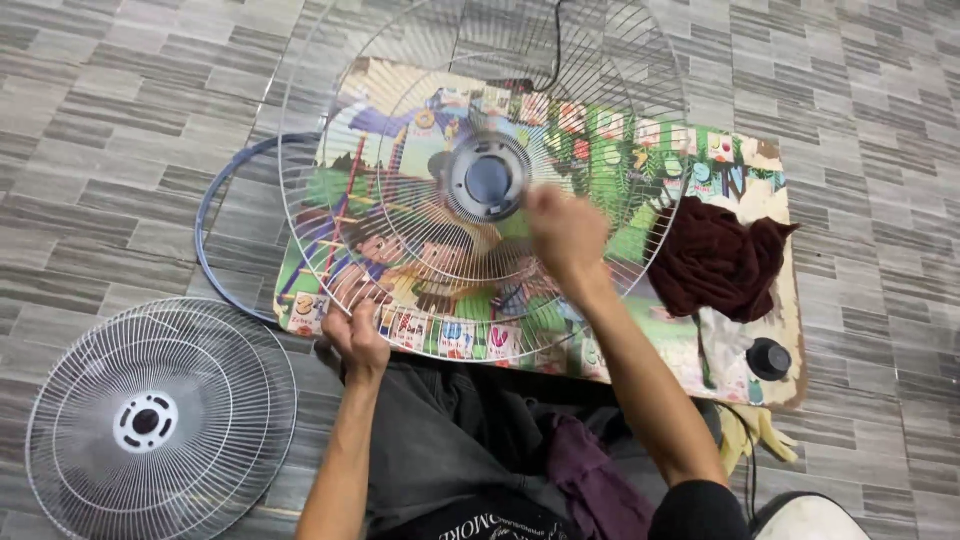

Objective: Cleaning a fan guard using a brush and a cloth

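Gripping wire fan grille (480, 180), left hand (355, 335).

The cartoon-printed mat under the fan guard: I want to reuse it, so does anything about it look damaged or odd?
Yes. The colourful cartoon-printed mat is worn along its right edge and corners, where the print has peeled to bare brown backing. A crumpled dark red cloth and a black round knob lie on that end. Elsewhere the print looks intact.

Soft, even light falls from above, bright enough to show the grey tiled floor (120, 120) clearly, with only faint shadows. The right hand (565, 232) is smeared by motion blur. The white wire fan guard (480, 180) looks slightly soft; the edges bend a little.
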